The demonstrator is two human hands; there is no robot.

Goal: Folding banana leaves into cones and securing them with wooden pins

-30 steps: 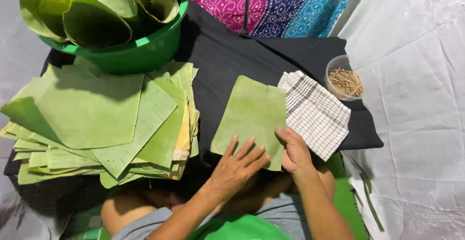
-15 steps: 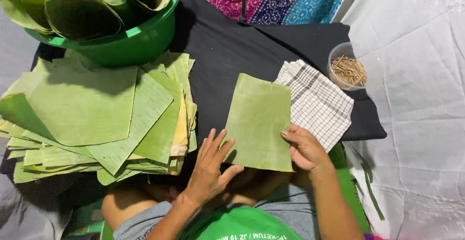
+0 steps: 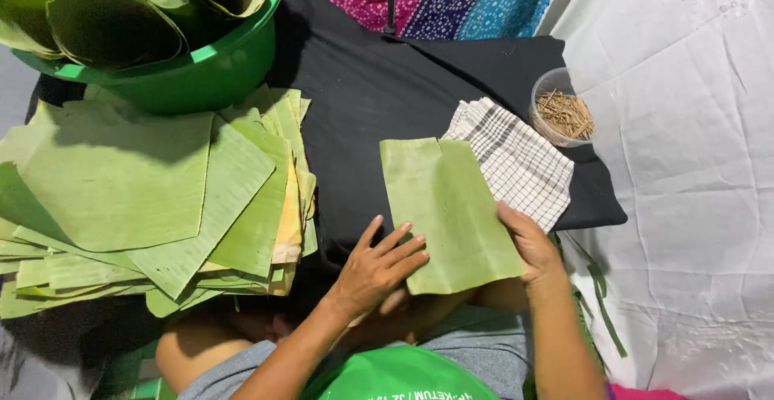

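Observation:
A rectangular piece of green banana leaf (image 3: pixel 447 206) lies flat on a black cloth (image 3: pixel 363 102) in front of me. My left hand (image 3: pixel 377 264) rests palm down with fingers spread at the leaf's lower left edge, fingertips touching it. On the leaf's lower right edge sits my right hand (image 3: pixel 528 240), thumb on top, gripping that side. A folded checked white cloth (image 3: pixel 512 162) lies just right of the leaf, partly under it.
A thick stack of cut banana leaf sheets (image 3: pixel 153 198) lies at the left. Behind it stands a green plastic basin (image 3: pixel 193 69) holding rolled leaves. A clear cup of thin sticks (image 3: pixel 563 116) sits at the right. White sheeting (image 3: pixel 693 206) covers the floor.
The leaf piece has slid toward me and turned slightly. My left hand has moved from on top of the leaf to its lower left edge. My right hand stays on the right edge.

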